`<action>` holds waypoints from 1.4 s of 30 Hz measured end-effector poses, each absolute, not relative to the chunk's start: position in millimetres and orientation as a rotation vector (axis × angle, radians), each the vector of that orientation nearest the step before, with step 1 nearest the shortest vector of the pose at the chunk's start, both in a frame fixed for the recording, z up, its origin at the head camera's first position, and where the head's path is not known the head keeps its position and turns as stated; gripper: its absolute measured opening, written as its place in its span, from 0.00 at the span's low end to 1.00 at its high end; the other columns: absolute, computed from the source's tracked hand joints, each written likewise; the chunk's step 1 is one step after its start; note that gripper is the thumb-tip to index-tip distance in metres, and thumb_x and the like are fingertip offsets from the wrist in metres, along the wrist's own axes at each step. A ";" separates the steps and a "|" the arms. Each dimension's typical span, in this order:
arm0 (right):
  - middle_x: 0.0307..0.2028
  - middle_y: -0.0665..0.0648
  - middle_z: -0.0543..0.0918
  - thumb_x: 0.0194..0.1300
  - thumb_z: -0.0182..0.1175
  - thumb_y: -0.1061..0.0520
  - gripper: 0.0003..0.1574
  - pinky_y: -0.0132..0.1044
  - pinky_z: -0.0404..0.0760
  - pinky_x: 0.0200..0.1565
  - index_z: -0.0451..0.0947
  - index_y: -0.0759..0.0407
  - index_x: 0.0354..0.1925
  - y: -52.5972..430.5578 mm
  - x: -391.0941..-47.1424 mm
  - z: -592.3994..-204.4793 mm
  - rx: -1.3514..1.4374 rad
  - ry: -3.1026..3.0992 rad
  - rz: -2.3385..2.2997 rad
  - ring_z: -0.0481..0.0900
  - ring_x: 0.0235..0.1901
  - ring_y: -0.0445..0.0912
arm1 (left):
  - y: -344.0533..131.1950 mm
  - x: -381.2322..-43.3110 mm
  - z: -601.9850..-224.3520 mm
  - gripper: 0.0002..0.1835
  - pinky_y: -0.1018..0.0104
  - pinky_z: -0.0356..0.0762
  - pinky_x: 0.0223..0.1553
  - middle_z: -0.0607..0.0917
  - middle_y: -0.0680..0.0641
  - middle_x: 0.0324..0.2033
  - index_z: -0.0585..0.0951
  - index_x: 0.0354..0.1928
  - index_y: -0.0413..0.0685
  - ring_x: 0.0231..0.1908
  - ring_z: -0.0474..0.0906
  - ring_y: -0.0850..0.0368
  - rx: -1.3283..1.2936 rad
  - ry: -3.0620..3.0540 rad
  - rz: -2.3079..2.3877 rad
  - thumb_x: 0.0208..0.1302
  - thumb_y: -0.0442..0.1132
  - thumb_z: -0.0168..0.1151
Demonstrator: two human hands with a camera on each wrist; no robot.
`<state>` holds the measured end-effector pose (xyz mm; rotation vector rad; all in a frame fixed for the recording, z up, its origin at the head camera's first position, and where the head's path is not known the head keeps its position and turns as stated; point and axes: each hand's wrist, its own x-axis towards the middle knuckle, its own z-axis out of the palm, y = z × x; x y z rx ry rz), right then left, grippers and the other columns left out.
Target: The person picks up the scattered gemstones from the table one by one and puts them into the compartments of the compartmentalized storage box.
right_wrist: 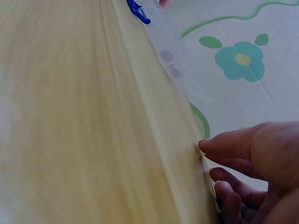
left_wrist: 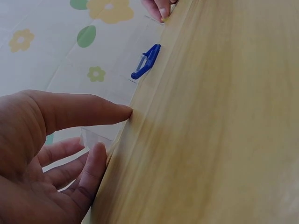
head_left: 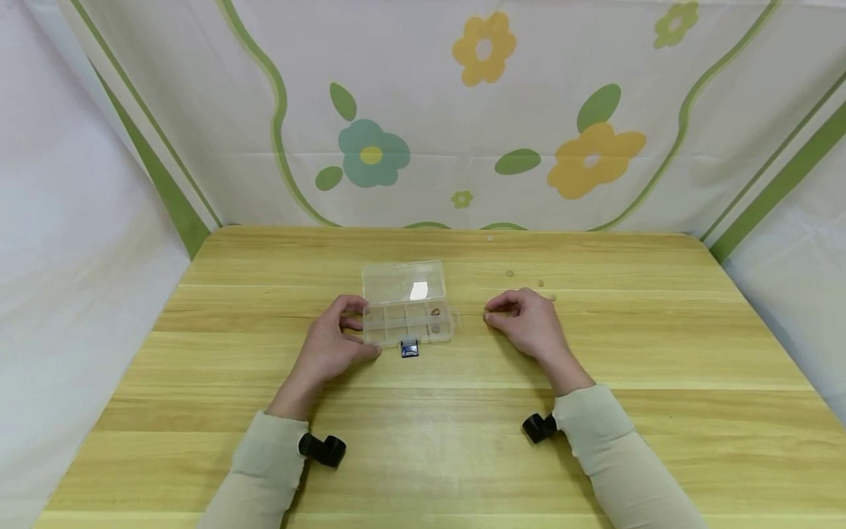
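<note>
A clear plastic compartment box (head_left: pixel 396 323) lies on the table with its lid (head_left: pixel 403 283) raised at the back and a blue latch (head_left: pixel 410 348) hanging at the front. My left hand (head_left: pixel 333 342) holds the box's left end, thumb at the front corner and fingers behind. Two small coin-like discs, one of them a coppery disc (head_left: pixel 435 312), lie in the rightmost compartments. To the right of the box, my right hand (head_left: pixel 529 327) pinches a small gold-coloured coin (right_wrist: pixel 201 145) between thumb and forefinger, near the tabletop. Fingers hide most of that coin.
Several small discs lie beyond my right hand, among them a grey disc (head_left: pixel 510 273) and a brownish disc (head_left: pixel 540 283). Another disc (head_left: pixel 490 238) is near the far edge of the wooden table (head_left: pixel 423 441). A flowered cloth (head_left: pixel 423 110) hangs behind.
</note>
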<state>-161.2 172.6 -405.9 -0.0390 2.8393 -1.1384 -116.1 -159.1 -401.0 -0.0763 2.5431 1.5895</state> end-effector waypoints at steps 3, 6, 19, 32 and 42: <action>0.45 0.58 0.84 0.71 0.72 0.49 0.10 0.40 0.74 0.43 0.91 0.50 0.47 172.5 -161.4 -406.0 -0.039 2.848 -1.142 0.78 0.38 0.49 | -159.0 -116.2 -400.6 0.40 0.60 0.85 0.53 0.80 0.38 0.64 0.75 0.68 0.43 0.57 0.79 0.43 -0.071 2.546 1.586 0.51 0.24 0.80; 0.45 0.58 0.85 0.71 0.72 0.49 0.10 0.40 0.73 0.42 0.91 0.51 0.46 172.7 -162.1 -406.9 -0.045 2.856 -1.140 0.77 0.38 0.49 | -159.1 -116.2 -400.5 0.40 0.59 0.86 0.53 0.80 0.38 0.64 0.75 0.68 0.43 0.56 0.79 0.43 -0.072 2.548 1.581 0.51 0.24 0.80; 0.47 0.58 0.84 0.70 0.73 0.49 0.10 0.41 0.75 0.44 0.90 0.52 0.45 172.1 -161.1 -406.2 -0.011 2.819 -1.202 0.79 0.40 0.50 | -160.2 -116.4 -400.6 0.40 0.59 0.86 0.53 0.81 0.38 0.63 0.75 0.67 0.44 0.56 0.79 0.43 -0.072 2.555 1.579 0.51 0.24 0.80; 0.48 0.58 0.86 0.70 0.73 0.50 0.11 0.40 0.77 0.45 0.90 0.54 0.45 169.7 -158.3 -402.7 0.026 2.767 -1.338 0.80 0.41 0.50 | -159.0 -114.9 -401.7 0.40 0.59 0.85 0.52 0.80 0.39 0.63 0.75 0.68 0.45 0.54 0.80 0.43 -0.084 2.537 1.585 0.52 0.25 0.80; 0.44 0.55 0.87 0.70 0.73 0.49 0.10 0.41 0.78 0.46 0.89 0.52 0.45 164.7 -156.9 -402.7 0.023 2.716 -1.393 0.80 0.41 0.49 | -159.3 -115.3 -400.7 0.40 0.58 0.85 0.53 0.80 0.38 0.63 0.75 0.68 0.45 0.55 0.79 0.43 -0.069 2.547 1.579 0.51 0.24 0.80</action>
